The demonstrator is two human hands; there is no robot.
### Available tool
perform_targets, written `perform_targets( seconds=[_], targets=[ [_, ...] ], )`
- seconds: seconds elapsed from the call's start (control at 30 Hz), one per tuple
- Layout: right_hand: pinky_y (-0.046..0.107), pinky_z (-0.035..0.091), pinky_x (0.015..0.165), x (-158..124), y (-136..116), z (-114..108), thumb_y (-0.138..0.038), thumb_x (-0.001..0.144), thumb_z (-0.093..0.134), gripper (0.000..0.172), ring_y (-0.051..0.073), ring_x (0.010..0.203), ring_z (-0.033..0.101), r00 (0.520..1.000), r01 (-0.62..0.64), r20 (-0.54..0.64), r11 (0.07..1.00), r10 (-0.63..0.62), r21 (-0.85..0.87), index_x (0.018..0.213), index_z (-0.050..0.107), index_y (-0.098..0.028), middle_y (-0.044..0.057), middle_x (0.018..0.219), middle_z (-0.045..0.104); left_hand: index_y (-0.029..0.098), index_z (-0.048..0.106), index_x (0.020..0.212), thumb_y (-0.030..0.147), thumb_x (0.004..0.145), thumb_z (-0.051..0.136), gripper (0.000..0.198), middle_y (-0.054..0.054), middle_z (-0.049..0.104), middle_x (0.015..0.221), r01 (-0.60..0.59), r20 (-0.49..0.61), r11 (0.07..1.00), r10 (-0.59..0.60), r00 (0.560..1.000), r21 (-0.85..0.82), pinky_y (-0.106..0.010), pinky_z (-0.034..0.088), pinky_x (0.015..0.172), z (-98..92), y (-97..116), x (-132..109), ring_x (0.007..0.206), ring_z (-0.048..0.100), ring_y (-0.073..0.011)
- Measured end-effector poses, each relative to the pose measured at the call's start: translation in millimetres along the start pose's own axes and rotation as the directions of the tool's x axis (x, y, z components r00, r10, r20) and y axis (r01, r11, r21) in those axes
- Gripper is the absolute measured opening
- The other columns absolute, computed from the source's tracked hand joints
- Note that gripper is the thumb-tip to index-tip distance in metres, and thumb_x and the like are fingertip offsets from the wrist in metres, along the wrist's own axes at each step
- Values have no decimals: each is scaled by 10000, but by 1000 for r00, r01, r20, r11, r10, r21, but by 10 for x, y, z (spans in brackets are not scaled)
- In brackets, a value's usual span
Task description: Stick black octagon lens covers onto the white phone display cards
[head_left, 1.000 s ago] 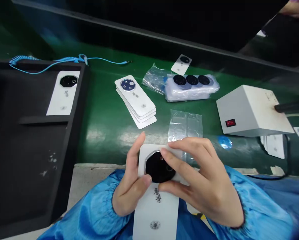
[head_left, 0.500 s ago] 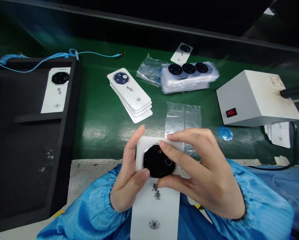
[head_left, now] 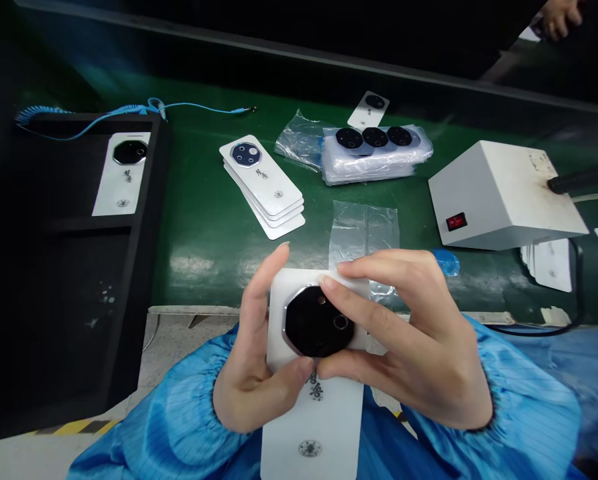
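Observation:
A white phone back cover (head_left: pixel 323 417) with dark printed characters and a round emblem is held upright before me, below the bench edge. My left hand (head_left: pixel 256 370) grips its left edge, thumb across the front beneath the camera area and a finger extended up along the side. Over the cover's camera area is a black camera lens plate (head_left: pixel 309 327) with a silver rim around its left side. My right hand (head_left: pixel 419 327) pinches this plate, index finger at its upper edge and thumb at its lower edge; another finger touches the cover's top edge.
Stacked back covers (head_left: pixel 266 175) lie ahead, beside a plastic-wrapped bundle of lens plates (head_left: pixel 369 167). A clear plastic bag (head_left: pixel 361 230) is just beyond my hands. A grey box with a red switch (head_left: pixel 489 200) stands right; a black tray (head_left: pixel 79 280) stands left. Another person's hand (head_left: pixel 561 19) appears top right.
My left thumb has moved down and right, to below the lens plate beside my right thumb. The view has shifted slightly, and another person's hand has appeared at top right.

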State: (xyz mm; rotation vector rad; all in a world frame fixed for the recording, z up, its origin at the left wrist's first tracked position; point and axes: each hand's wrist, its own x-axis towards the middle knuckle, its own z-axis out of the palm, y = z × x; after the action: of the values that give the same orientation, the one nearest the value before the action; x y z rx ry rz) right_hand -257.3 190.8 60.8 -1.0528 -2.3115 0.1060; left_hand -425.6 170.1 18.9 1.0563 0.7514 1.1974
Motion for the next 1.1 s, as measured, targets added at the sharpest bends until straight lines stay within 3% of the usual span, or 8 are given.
perform_targets(
  seconds=[0.1, 0.27, 0.4, 0.6, 0.73, 0.87, 0.97, 1.1],
  targets=[
    [412, 471, 807, -15, -24, 3, -401, 765, 636, 390, 236, 977, 516, 1000, 6, -1, 1000, -6, 0, 1044, 593, -131, 118, 1038, 575, 421, 366, 1301, 129, 743, 587, 667, 46, 559, 1144, 6, -49, 1000, -6, 999, -6, -236, 482, 753, 35, -1, -39, 813, 574, -120],
    [397, 475, 790, -30, -85, 2, -357, 773, 640, 356, 232, 962, 517, 1000, 12, -23, 1000, -13, -25, 1030, 599, -114, 117, 1017, 583, 389, 418, 1203, 164, 765, 574, 516, 36, 548, 901, 60, -79, 998, -60, 995, -3, -164, 460, 566, 74, 16, -62, 650, 527, -80],
    [389, 473, 790, -67, -133, -15, -342, 786, 630, 356, 231, 965, 507, 1000, -1, -6, 999, 1, -48, 1055, 588, -112, 114, 1044, 571, 328, 503, 1096, 138, 688, 648, 474, 21, 462, 995, 21, -199, 987, 11, 980, 158, -158, 446, 585, 80, 15, -56, 709, 513, -79],
    [402, 458, 781, -99, -142, -13, -313, 802, 615, 333, 236, 964, 480, 1000, 7, -19, 999, -8, -32, 1047, 596, -88, 117, 1053, 561, 334, 399, 1174, 125, 699, 597, 556, -4, 427, 1040, -27, -15, 961, 33, 999, 275, -196, 457, 579, 4, 14, -63, 743, 501, -102],
    [399, 455, 780, -89, -129, -3, -314, 787, 633, 342, 233, 954, 482, 1000, 11, -24, 1000, -11, -21, 1028, 607, -72, 120, 1031, 566, 344, 348, 1207, 141, 725, 531, 554, -7, 466, 969, 36, 50, 989, -43, 998, 142, -216, 455, 533, -14, 50, -83, 686, 505, -106],
    [403, 453, 801, -99, -115, -10, -357, 762, 655, 399, 245, 975, 486, 1000, 13, -13, 1000, -13, -11, 1045, 603, -81, 123, 1052, 561, 352, 347, 1217, 166, 710, 530, 571, -12, 506, 945, 121, 24, 989, -123, 992, 82, -241, 460, 533, 38, 117, -104, 726, 528, -144],
    [412, 457, 815, -112, -108, -21, -413, 771, 627, 407, 254, 983, 495, 1000, 5, -2, 1000, -5, -12, 1054, 596, -122, 112, 1062, 562, 365, 348, 1219, 162, 714, 538, 577, -1, 524, 888, 132, -12, 988, -131, 991, 78, -228, 442, 499, 76, 147, -111, 669, 516, -133],
    [414, 460, 826, -114, -102, -27, -450, 765, 613, 390, 263, 988, 507, 1000, -16, 8, 1000, 16, -14, 1049, 592, -183, 90, 1079, 561, 377, 328, 1241, 129, 727, 532, 606, 4, 539, 873, 112, 22, 988, -114, 993, 102, -232, 447, 509, 70, 140, -108, 627, 514, -123]
  ],
)
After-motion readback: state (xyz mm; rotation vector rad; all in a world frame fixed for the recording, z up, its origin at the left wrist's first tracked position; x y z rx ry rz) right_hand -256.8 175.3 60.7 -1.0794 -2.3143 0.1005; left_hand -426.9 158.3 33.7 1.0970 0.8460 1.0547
